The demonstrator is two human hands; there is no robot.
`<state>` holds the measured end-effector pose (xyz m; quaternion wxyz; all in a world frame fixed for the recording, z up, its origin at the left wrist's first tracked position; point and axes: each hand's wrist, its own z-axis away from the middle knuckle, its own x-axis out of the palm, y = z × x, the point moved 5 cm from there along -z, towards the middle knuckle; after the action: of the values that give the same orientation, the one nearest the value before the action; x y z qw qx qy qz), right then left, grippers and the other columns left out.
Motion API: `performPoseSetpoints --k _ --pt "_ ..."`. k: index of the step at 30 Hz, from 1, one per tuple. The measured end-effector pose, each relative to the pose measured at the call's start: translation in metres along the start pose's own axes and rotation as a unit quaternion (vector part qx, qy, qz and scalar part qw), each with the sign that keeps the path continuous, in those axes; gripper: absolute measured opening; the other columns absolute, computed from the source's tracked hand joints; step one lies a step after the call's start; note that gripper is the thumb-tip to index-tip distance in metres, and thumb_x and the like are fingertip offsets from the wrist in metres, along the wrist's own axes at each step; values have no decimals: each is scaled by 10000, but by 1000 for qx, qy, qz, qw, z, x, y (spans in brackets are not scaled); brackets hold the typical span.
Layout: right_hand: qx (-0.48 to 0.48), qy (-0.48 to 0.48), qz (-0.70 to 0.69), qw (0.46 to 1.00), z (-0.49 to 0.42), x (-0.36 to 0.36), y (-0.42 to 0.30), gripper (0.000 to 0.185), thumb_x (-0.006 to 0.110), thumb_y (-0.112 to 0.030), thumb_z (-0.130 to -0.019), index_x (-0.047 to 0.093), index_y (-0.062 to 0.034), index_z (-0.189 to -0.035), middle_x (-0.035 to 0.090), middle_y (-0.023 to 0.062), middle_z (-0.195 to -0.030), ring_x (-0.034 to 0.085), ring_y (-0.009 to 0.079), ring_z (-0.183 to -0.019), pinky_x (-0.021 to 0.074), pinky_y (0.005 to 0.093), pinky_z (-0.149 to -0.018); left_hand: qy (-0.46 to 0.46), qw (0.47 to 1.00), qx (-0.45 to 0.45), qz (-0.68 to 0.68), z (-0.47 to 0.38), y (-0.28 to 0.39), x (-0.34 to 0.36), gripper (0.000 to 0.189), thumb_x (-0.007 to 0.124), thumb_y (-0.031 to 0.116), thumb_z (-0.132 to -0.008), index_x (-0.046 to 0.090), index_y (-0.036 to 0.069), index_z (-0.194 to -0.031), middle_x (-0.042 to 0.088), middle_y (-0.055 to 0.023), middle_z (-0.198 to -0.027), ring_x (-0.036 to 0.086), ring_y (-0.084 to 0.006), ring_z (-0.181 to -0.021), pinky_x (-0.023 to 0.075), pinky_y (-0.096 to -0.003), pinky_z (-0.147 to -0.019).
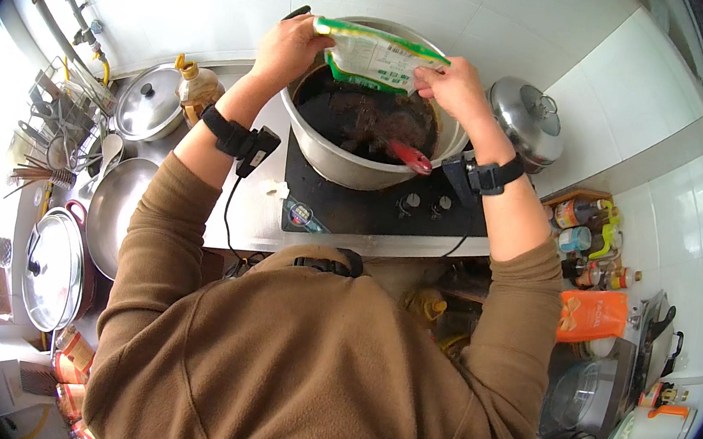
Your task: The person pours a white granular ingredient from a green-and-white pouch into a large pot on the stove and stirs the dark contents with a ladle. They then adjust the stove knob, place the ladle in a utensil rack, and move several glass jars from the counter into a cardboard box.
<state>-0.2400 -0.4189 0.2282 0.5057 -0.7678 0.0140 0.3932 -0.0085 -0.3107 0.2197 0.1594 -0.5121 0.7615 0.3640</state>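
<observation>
Between both hands a green-and-white plastic food packet [374, 58] is stretched out, bearing print and a barcode. My left hand [290, 47] pinches its left top corner, while my right hand [450, 87] grips the right end. Below the packet stands a large metal pot [325, 162] on the black gas hob [365, 211]. Dark brown liquid [326, 101] fills much of the pot, with darker lumps at its surface. A utensil with a red handle [410, 157] leans in the pot, its handle against the near rim and its other end hidden in the liquid.
Right of the pot sits a lidded steel pot [524, 125]. To the left are a lidded pan [148, 102], an oil bottle [198, 90] and a wok [122, 211]. Two control knobs [412, 200] are on the hob's front. Bottles [579, 211] line the right side.
</observation>
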Motion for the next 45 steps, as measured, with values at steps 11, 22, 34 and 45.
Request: performPoseSetpoints --k 11,22,34,45 --pt "-15 -41 -27 999 22 6 -18 209 645 -169 -860 676 25 -931 691 108 -762 665 145 -655 545 260 -628 -14 999 11 34 11 24 1 143 651 119 -798 636 48 -921 636 -151 -880 624 -342 -794 506 -413 -695" --pt "-36 -2 1 999 30 -14 -6 252 612 -174 -888 654 57 -979 692 129 -831 674 164 -730 549 273 -664 89 994 57 -41 16 30 -6 189 650 70 -753 653 33 -939 639 -154 -906 622 -334 -846 505 -407 -728" --pt "-316 87 -99 940 150 18 -107 205 438 -98 -950 542 76 -984 613 153 -757 576 176 -624 496 258 -566 219 742 -223 594 111 -37 -36 273 637 117 -877 593 -28 -1105 643 -29 -1023 569 -118 -940 473 -295 -864" --pt "-206 -365 -122 900 173 226 -81 130 573 -26 -894 647 38 -980 654 82 -837 630 125 -712 500 221 -632 327 558 -389 656 312 -30 -85 299 593 365 -905 548 148 -1107 590 16 -1062 537 -119 -972 418 -314 -843"
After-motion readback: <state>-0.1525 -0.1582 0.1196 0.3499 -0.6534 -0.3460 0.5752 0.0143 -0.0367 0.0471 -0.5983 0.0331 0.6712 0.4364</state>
